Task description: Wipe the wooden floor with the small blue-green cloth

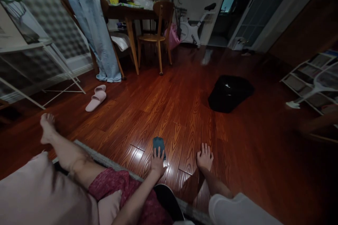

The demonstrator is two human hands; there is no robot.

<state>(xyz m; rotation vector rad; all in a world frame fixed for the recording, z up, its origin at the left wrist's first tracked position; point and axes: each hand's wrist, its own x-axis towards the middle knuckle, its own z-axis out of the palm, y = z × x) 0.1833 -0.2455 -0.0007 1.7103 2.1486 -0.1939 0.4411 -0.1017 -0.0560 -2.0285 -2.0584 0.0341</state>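
My left hand [157,164] stretches forward with its fingers spread, their tips overlapping the near part of a dark blue-grey flat thing, shaped like a phone [158,142]. Whether the fingers press on it or hover just above it, I cannot tell. To the right, my right hand [205,158] is out over the wood floor [182,126], back upward, fingers apart and holding nothing. A white sleeve [237,209] covers the upper part of the right arm.
A bare leg [66,151] and a pink cushion [29,193] lie at lower left. Beyond are a pink slipper [97,97], a glossy black bin-like object [229,93], a wooden chair [158,37] by the table, jeans [97,35] over another chair, and an exercise bike [192,31].
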